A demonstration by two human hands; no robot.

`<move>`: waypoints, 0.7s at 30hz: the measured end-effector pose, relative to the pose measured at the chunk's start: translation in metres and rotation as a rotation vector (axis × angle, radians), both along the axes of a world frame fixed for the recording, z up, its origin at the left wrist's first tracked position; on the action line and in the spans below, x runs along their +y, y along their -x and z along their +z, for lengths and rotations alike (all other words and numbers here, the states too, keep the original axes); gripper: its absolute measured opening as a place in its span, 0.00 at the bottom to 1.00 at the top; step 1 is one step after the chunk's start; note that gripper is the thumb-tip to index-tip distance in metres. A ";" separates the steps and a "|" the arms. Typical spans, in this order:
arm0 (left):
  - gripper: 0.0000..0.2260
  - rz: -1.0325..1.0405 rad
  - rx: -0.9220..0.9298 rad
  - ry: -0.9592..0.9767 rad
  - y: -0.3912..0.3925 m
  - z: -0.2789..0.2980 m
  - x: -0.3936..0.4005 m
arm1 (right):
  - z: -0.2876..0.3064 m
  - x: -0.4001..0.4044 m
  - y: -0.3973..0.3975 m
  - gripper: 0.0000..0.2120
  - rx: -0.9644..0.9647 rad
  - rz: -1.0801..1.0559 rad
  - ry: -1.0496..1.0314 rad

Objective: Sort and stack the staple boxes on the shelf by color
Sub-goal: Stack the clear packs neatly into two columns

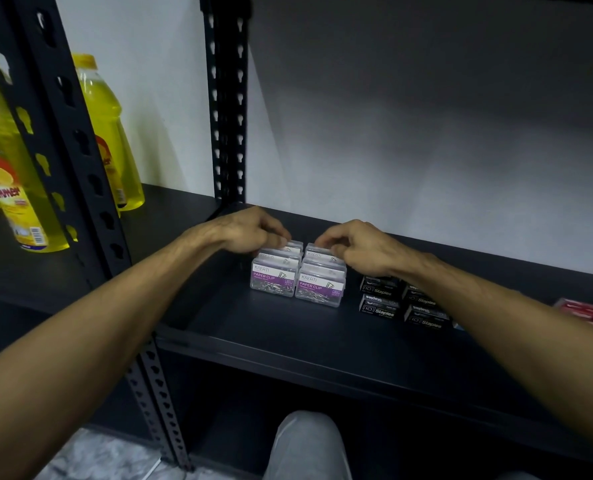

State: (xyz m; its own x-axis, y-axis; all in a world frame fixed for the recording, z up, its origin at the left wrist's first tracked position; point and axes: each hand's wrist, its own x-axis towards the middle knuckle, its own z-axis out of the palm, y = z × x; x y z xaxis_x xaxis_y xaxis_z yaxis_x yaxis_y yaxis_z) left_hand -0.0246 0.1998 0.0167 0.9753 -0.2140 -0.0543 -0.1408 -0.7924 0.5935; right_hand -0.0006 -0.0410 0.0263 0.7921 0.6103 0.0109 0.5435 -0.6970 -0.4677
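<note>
Squaring the clear paper clip boxes (297,275) mid-shelf (253,327): left hand (250,233) and right hand (361,251) pinch narrowly on the rear boxes. Black staple boxes (404,303) sit just right, red boxes (586,311) toward the right edge. Recommend keeping rows flush.

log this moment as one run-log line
left hand: on rear-left clear paper clip boxes | right hand: on rear-right ones | black staples boxes: grouped to the right, untouched | red boxes: far right
</note>
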 end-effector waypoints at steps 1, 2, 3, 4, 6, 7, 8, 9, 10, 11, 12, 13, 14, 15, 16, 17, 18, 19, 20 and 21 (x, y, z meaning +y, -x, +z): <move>0.11 0.001 0.006 -0.005 0.001 0.001 -0.001 | 0.000 0.000 0.001 0.15 0.009 -0.005 -0.003; 0.12 0.005 0.015 -0.011 0.003 0.002 -0.002 | 0.001 0.000 0.002 0.15 0.017 -0.007 -0.005; 0.14 0.016 0.028 -0.018 0.004 0.003 -0.002 | 0.002 0.000 0.002 0.14 0.022 -0.009 -0.003; 0.17 0.029 0.040 -0.028 0.005 0.003 -0.003 | 0.003 0.001 0.004 0.14 0.020 -0.012 0.001; 0.26 0.047 0.067 -0.070 0.009 0.006 -0.002 | 0.005 0.002 0.008 0.20 0.021 -0.023 0.025; 0.30 0.039 0.081 -0.098 0.011 0.008 -0.002 | 0.006 0.002 0.010 0.27 0.029 -0.018 0.049; 0.35 0.014 0.092 -0.129 0.013 0.010 -0.002 | 0.007 0.003 0.012 0.33 0.037 -0.004 0.084; 0.39 -0.024 0.106 -0.157 0.015 0.012 -0.002 | 0.007 0.003 0.014 0.40 0.039 0.016 0.130; 0.42 -0.060 0.129 -0.180 0.016 0.015 -0.003 | 0.007 0.003 0.016 0.45 0.033 0.036 0.180; 0.45 -0.086 0.159 -0.196 0.018 0.016 -0.004 | 0.006 0.004 0.016 0.48 0.021 0.052 0.227; 0.48 -0.101 0.182 -0.213 0.018 0.017 -0.005 | 0.005 0.004 0.016 0.51 0.005 0.061 0.267; 0.50 -0.106 0.193 -0.236 0.017 0.016 -0.006 | 0.003 0.004 0.016 0.52 -0.013 0.065 0.296; 0.51 -0.105 0.194 -0.260 0.016 0.014 -0.007 | 0.002 0.004 0.016 0.53 -0.032 0.067 0.314; 0.52 -0.101 0.187 -0.273 0.015 0.011 -0.008 | 0.000 0.005 0.016 0.52 -0.048 0.066 0.324; 0.51 -0.096 0.180 -0.280 0.014 0.009 -0.008 | -0.002 0.005 0.016 0.52 -0.061 0.067 0.326; 0.50 -0.090 0.168 -0.282 0.013 0.006 -0.009 | -0.003 0.005 0.016 0.51 -0.071 0.067 0.322; 0.49 -0.086 0.151 -0.284 0.013 0.005 -0.010 | -0.004 0.005 0.016 0.49 -0.080 0.066 0.314; 0.48 -0.085 0.135 -0.280 0.012 0.004 -0.011 | -0.004 0.005 0.017 0.48 -0.088 0.066 0.306; 0.47 -0.083 0.126 -0.279 0.013 0.003 -0.012 | -0.004 0.006 0.017 0.46 -0.095 0.068 0.299; 0.47 -0.082 0.119 -0.276 0.013 0.003 -0.013 | -0.004 0.006 0.017 0.45 -0.100 0.072 0.295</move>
State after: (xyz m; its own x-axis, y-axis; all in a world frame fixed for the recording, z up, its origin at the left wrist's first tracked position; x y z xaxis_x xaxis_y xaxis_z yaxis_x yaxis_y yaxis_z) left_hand -0.0374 0.1871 0.0196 0.9387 -0.2528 -0.2345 -0.1531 -0.9149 0.3735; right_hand -0.0173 -0.0352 0.0227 0.7505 0.6533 -0.0995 0.6296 -0.7526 -0.1930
